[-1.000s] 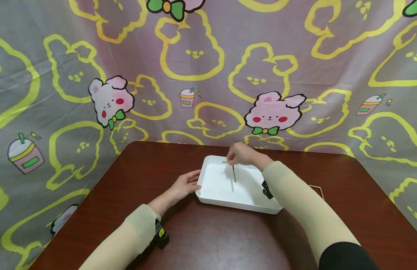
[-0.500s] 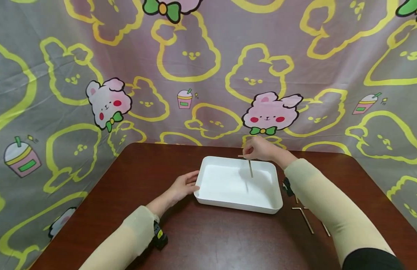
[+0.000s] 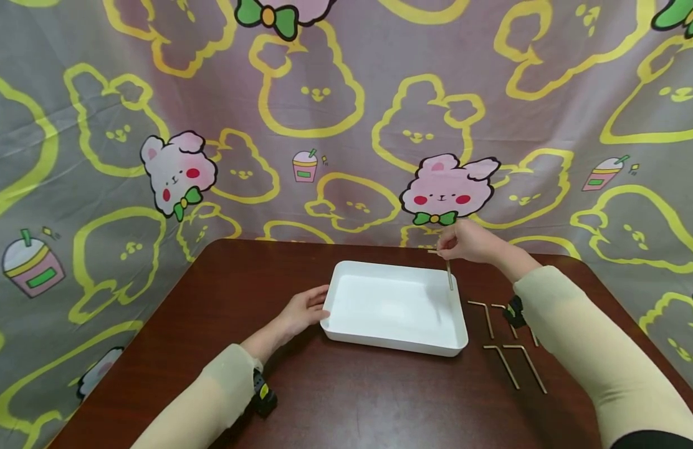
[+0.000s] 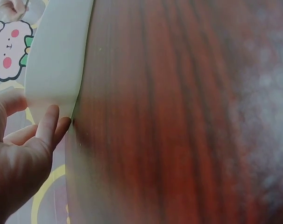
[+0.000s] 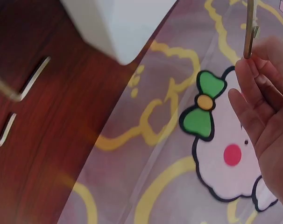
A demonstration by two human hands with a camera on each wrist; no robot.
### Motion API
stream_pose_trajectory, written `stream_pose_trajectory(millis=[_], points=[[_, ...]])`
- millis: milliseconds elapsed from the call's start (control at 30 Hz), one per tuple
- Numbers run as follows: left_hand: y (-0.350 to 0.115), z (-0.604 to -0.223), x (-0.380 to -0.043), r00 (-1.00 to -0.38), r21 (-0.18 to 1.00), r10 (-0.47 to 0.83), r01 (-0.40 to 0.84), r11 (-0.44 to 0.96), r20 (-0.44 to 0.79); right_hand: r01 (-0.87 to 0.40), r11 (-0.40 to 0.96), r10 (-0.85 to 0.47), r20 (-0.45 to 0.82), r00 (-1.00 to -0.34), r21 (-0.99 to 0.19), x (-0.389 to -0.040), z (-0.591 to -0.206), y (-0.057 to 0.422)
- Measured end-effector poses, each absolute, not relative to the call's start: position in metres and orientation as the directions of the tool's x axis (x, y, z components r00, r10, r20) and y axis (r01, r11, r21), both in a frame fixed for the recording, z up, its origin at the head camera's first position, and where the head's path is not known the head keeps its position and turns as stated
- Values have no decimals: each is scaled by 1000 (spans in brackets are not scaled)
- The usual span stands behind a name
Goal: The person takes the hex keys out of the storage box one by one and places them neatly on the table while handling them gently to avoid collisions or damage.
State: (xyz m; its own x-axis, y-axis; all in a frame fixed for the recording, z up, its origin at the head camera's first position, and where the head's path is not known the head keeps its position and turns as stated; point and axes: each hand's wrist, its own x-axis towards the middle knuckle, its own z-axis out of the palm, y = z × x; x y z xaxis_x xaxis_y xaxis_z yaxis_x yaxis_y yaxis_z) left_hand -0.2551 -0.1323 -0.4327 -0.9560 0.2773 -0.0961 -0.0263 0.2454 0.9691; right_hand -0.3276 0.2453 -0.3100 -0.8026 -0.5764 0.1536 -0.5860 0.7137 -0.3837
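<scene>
At the back right of the table, my right hand pinches an Allen key near its bend. The long arm hangs down, overlapping the right wall of a white tray in the head view; the short arm points left. In the right wrist view the thumb and index finger of the right hand hold the Allen key. My left hand rests against the tray's left end with its fingers fairly straight. In the left wrist view, fingertips touch the tray wall by its corner.
Several brass-coloured Allen keys lie in two rows on the brown wooden table, right of the tray. The right forearm partly covers the far row. A patterned cloth hangs behind the table and along its sides.
My right hand has moved right with the Allen key, from over the tray to its right wall. The keys on the table have come into view. The left hand stays at the tray.
</scene>
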Motion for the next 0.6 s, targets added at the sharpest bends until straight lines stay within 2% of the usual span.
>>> stream_pose_trajectory(millis=[367,600], points=[[-135,-434,-256,-953,968,283,-31,251,-104,-618,713,-584,208,-785,-331,-302,-311,288],[-135,-434,-256,-951,966,292,-29,258,-106,-604,738,-569,204,-796,-301,-283,-314,317]])
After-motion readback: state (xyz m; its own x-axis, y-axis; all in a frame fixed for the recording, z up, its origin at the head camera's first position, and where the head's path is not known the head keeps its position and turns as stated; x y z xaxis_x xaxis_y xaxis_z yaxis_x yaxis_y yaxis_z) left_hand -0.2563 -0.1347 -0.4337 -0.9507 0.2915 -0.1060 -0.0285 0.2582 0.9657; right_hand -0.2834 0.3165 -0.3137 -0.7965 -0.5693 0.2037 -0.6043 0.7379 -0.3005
